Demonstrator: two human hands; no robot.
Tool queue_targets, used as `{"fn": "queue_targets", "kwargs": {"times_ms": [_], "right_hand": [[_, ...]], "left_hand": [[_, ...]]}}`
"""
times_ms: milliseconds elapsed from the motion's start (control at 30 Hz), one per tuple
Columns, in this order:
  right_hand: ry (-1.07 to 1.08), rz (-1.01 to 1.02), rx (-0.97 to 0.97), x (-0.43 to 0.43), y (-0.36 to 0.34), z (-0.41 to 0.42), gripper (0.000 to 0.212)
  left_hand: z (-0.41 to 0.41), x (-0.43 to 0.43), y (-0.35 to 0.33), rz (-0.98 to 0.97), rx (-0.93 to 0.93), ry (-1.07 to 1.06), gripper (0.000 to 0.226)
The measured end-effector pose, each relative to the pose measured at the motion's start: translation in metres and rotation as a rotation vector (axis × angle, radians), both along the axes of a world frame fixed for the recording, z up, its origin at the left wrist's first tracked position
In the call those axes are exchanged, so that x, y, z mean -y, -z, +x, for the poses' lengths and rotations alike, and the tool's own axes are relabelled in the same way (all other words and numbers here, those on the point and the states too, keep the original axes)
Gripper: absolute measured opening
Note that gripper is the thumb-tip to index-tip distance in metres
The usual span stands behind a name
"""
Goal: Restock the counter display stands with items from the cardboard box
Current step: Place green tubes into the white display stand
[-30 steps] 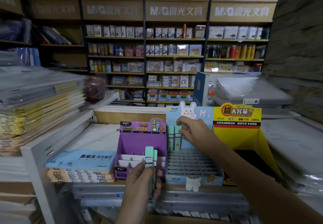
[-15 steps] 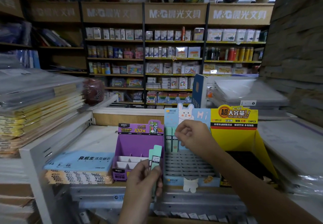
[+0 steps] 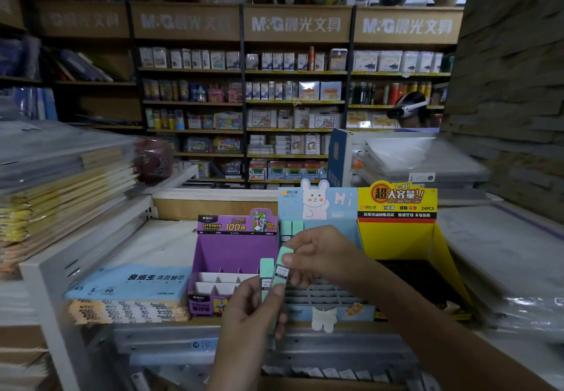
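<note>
Your left hand (image 3: 247, 311) grips two mint lead cases (image 3: 266, 268) above the counter (image 3: 152, 244) front edge; right hand (image 3: 317, 253) fingers (image 3: 300, 238) pinch one case's top, before the blue display stand (image 3: 338, 207).

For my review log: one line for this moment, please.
left hand grips mint cases | right hand pinches one | blue stand mostly unfilled

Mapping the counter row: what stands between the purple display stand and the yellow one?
The blue rabbit display stand, with two mint boxes standing in its back-left slots, as the head view shows.
</note>
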State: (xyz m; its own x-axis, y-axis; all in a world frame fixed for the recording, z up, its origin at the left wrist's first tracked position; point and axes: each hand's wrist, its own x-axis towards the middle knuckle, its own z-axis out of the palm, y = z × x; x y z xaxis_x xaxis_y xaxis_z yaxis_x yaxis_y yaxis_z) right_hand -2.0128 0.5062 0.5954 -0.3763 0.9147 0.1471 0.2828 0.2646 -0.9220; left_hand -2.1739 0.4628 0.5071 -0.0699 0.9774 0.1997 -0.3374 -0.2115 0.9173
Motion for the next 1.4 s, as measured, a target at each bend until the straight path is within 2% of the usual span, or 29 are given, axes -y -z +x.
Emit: {"fn": "queue_targets", "kwargs": {"times_ms": [133, 233, 467, 600, 733, 933, 1067, 1233, 1400], "right_hand": [[0.131, 0.091, -0.118, -0.010, -0.011, 0.010, 0.023], [0.244, 0.199, -0.161, -0.025, -0.019, 0.021, 0.021], [0.393, 0.322, 0.056, -0.057, -0.005, 0.029, 0.013], [0.380, 0.355, 0.143, -0.064, 0.002, 0.026, 0.016], [0.341, 0.373, 0.209, -0.067, 0.002, 0.022, 0.019], [0.291, 0.368, 0.230, -0.070, 0.004, 0.014, 0.007], [0.275, 0.366, 0.224, -0.075, 0.009, 0.005, 0.009], [0.286, 0.463, 0.307, -0.075, 0.014, 0.002, 0.024], [0.286, 0.535, 0.354, -0.071, 0.020, 0.000, 0.015]], "left_hand": [[-0.007, 0.001, -0.001, -0.042, 0.037, -0.038, 0.028], [-0.014, 0.001, -0.004, -0.032, 0.033, -0.074, 0.021], [-0.026, -0.001, -0.004, -0.011, 0.038, -0.107, 0.018], [-0.031, -0.002, -0.002, -0.012, 0.061, -0.103, 0.018], [-0.034, -0.005, 0.001, 0.003, 0.066, -0.099, 0.029], [-0.034, -0.006, -0.001, 0.017, 0.045, -0.094, 0.041], [-0.033, -0.007, -0.002, 0.004, 0.042, -0.095, 0.041], [-0.034, -0.006, -0.003, -0.011, 0.035, -0.090, 0.037], [-0.032, -0.004, -0.005, -0.021, 0.013, -0.108, 0.039]]}}
